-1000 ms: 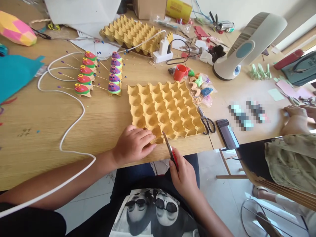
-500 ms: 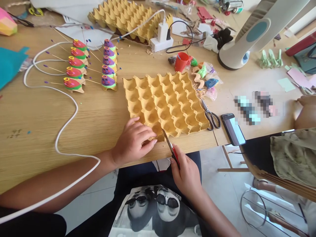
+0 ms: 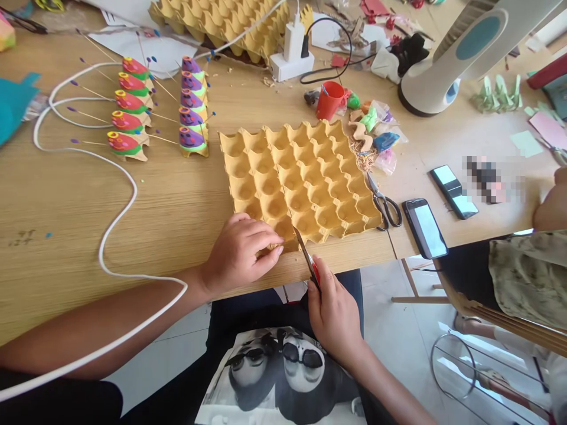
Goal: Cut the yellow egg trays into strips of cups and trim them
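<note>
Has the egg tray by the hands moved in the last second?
No, not visibly. Judged against the red cup, the egg tray keeps its place: its far edge still lies just in front of the cup. The camera view shifted.

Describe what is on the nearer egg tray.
The left hand lies over the egg tray at its near edge, the knife blade beside it; anything beneath the hand is covered.

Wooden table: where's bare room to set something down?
One free patch lies between the white cable and the nearer egg tray, bordered by the purple pieces and left hand. Another, faintly marked, left of the cable, runs from the teal sheet to the left forearm. Crowded right of the tray: scissors, two phones, small bags.
</note>
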### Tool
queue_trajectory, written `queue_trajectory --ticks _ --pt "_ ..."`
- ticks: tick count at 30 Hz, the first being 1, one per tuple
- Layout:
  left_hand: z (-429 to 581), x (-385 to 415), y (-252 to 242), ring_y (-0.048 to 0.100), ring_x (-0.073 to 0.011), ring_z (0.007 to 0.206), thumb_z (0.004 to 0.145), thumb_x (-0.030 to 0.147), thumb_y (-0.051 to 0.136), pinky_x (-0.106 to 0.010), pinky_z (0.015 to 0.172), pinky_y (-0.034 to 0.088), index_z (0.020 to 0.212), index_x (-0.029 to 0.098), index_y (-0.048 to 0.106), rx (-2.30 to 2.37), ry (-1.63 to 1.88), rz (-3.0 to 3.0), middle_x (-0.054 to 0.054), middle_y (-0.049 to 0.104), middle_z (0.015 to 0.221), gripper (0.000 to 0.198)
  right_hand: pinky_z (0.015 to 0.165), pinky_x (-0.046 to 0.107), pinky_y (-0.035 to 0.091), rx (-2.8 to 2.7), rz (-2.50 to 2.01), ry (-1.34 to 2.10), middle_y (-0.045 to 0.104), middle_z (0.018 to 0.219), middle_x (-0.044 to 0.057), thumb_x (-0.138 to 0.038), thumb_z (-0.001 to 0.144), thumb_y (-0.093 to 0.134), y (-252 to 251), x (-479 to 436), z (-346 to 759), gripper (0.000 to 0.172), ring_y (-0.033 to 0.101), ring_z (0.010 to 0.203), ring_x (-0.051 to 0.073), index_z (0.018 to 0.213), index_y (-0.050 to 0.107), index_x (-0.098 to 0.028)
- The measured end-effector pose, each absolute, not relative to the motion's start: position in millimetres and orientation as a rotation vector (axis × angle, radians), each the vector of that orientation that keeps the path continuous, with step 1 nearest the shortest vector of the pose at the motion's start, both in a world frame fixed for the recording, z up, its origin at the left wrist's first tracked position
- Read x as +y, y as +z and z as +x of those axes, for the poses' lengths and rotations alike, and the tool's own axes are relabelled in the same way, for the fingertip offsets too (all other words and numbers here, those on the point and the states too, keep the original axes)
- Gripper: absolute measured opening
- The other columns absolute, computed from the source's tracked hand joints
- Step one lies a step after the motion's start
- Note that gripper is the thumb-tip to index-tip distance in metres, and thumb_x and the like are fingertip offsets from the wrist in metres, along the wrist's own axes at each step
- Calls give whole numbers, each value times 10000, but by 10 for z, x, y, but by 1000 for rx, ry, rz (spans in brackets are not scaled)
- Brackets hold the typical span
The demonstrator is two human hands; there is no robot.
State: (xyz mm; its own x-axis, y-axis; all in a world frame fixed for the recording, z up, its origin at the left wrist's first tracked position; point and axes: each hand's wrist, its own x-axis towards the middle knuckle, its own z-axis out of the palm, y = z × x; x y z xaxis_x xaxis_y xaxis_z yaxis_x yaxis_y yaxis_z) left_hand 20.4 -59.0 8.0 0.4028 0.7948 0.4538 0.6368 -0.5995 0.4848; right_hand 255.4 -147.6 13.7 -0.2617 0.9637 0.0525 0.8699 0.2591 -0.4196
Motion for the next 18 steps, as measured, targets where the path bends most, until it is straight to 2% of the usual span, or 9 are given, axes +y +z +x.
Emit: queue_trajectory --ticks 4,9,18 --pt "205 -591 91 718 -194 805 946 231 663 -427 855 452 932 208 719 1271 958 2417 -17 793 926 63 682 311 617 -2295 -1631 358 733 1254 182 -209 1069 417 152 -1526 2521 528 758 862 223 1586 365 -116" --pt "202 -598 100 719 -199 822 952 249 652 -428 870 451 918 212 721 1293 923 2398 -17 791 920 85 582 299 559 -2415 -1614 249 737 1070 117 -140 1029 413 171 -1537 2495 545 705 736 206 1573 383 -119" --pt "202 -588 93 692 -188 793 957 258 650 -420 874 436 893 211 715 1307 888 2412 -4 773 883 103 587 301 512 -2538 -1690 190 695 967 71 -112 997 418 227 -1520 2462 646 660 715 194 1632 300 -119"
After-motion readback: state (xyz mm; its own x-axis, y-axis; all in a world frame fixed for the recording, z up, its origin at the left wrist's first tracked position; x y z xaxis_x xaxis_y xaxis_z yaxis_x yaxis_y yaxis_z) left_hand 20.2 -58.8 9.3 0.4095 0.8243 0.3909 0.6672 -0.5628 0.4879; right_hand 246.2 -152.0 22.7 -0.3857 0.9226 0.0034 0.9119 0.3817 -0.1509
